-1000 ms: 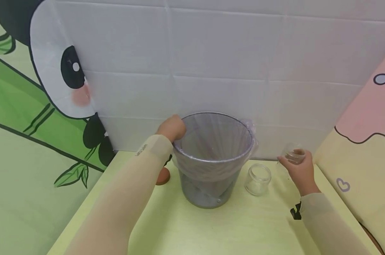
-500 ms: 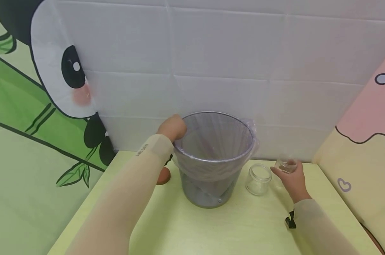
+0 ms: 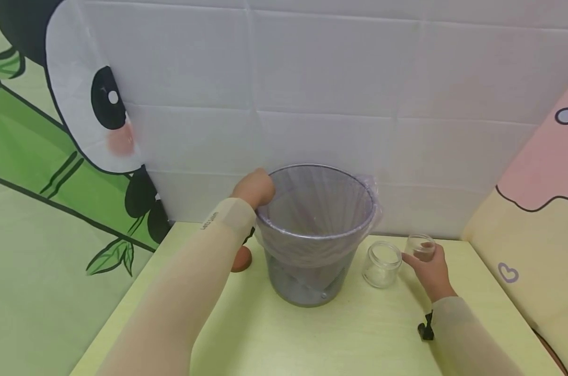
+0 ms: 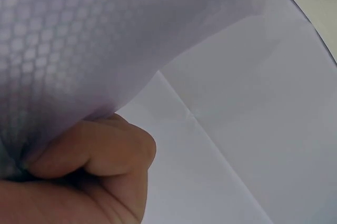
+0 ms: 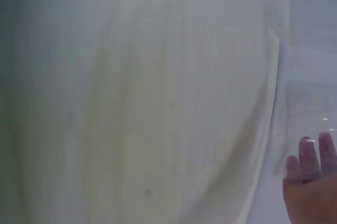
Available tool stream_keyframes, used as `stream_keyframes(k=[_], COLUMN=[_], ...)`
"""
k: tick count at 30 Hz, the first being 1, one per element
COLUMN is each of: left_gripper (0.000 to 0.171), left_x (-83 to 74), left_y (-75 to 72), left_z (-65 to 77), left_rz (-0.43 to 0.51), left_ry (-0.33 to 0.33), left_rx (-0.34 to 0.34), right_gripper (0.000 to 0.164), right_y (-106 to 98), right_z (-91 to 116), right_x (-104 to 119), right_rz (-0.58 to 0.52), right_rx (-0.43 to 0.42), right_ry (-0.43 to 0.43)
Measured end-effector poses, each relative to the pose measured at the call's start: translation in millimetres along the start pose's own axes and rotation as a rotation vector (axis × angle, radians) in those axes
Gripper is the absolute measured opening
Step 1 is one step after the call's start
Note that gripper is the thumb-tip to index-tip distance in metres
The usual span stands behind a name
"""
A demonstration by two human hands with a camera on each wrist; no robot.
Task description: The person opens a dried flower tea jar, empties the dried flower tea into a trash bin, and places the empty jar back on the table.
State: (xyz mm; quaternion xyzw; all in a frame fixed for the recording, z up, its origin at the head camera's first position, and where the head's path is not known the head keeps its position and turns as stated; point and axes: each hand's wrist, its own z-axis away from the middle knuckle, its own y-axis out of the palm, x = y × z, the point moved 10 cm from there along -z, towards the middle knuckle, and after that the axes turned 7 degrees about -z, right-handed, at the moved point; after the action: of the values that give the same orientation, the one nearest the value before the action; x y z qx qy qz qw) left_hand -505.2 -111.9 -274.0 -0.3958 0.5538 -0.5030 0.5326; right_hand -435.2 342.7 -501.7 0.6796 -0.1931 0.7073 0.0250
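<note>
A grey mesh trash can [image 3: 307, 277] stands mid-table, lined with a translucent purple trash bag [image 3: 312, 245] folded over its rim. At the can's left rim my left hand [image 3: 255, 189] is curled; in the left wrist view its fingers [image 4: 68, 153] grip the purple bag against the mesh. My right hand [image 3: 429, 269] holds a clear jar [image 3: 421, 245] near the table's back edge, and its fingertips show through the clear wall in the right wrist view. Just left of that hand a second clear jar [image 3: 381, 266] stands upright, its mouth up.
A round reddish-brown object [image 3: 241, 259] lies left of the can, partly behind my left sleeve. The pale yellow table [image 3: 312, 339] backs onto a white sheet wall [image 3: 321, 94]. Printed cloths with a panda and bamboo [image 3: 39, 151] hang on the left.
My right hand has brought its jar left and down, close behind and beside the standing jar. The left hand stays at the can's rim.
</note>
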Motion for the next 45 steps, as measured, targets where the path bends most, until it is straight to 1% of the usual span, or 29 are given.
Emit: stream_keyframes(k=[5,8,12,15,20,25,27,31,33,35,37,38,41,42,43,45], left_gripper=[0.045,0.043,0.042,0.045,0.047,0.051,0.051,0.048,0.052,0.056,0.055,0.051,0.030,0.025,0.024,0.028], left_x=[-4.4,-5.9,-4.6,-3.4,-4.4,-4.2,-3.8,-3.1,-1.8,-0.4,2.2,3.6,7.5,9.5,11.3,14.1], left_y=[-0.6,-1.1,-1.0,-0.3,2.4,2.3,1.2,-2.3,-4.3,-6.0,-8.2,-8.8,-10.5,-10.1,-9.4,-6.0], left_z=[-6.9,-12.4,-18.9,-22.6,-24.4,-26.8,-28.3,-30.6,-30.2,-29.4,-28.5,-28.1,-27.6,-27.4,-27.1,-26.9], left_rz=[0.000,0.003,0.012,0.022,0.009,0.005,-0.002,-0.038,-0.023,0.015,0.087,0.132,0.245,0.292,0.330,0.413], left_ry=[-0.012,-0.021,-0.051,-0.077,-0.078,-0.072,-0.057,-0.004,0.011,0.020,0.015,0.011,0.009,0.002,-0.003,-0.013], left_rx=[-0.001,-0.004,-0.005,-0.002,0.012,0.028,0.030,0.024,0.022,0.016,-0.005,-0.013,-0.041,-0.041,-0.036,0.000], right_gripper=[0.098,0.102,0.106,0.112,0.122,0.132,0.132,0.128,0.127,0.126,0.126,0.125,0.126,0.126,0.127,0.126], right_y=[-2.2,-2.2,1.1,2.7,-1.8,-6.7,-7.8,-8.0,-8.1,-8.8,-10.4,-11.7,-16.1,-17.3,-18.5,-20.4], right_z=[-16.0,-25.9,-39.6,-47.7,-41.2,-37.3,-35.3,-28.9,-25.0,-20.0,-14.7,-12.2,-5.8,-4.2,-2.9,-1.1], right_x=[-9.6,-13.6,-19.4,-23.1,-28.0,-28.1,-27.6,-23.3,-19.4,-15.4,-11.1,-8.9,-1.9,0.2,2.0,4.5], right_rz=[-0.007,-0.002,0.038,0.078,0.109,0.135,0.138,0.127,0.115,0.109,0.104,0.102,0.104,0.104,0.105,0.109], right_rx=[0.051,0.085,0.129,0.165,0.202,0.224,0.232,0.246,0.242,0.235,0.224,0.216,0.194,0.189,0.184,0.178], right_ry=[0.038,0.046,0.056,0.086,0.138,0.163,0.170,0.169,0.164,0.161,0.156,0.152,0.127,0.117,0.108,0.097])
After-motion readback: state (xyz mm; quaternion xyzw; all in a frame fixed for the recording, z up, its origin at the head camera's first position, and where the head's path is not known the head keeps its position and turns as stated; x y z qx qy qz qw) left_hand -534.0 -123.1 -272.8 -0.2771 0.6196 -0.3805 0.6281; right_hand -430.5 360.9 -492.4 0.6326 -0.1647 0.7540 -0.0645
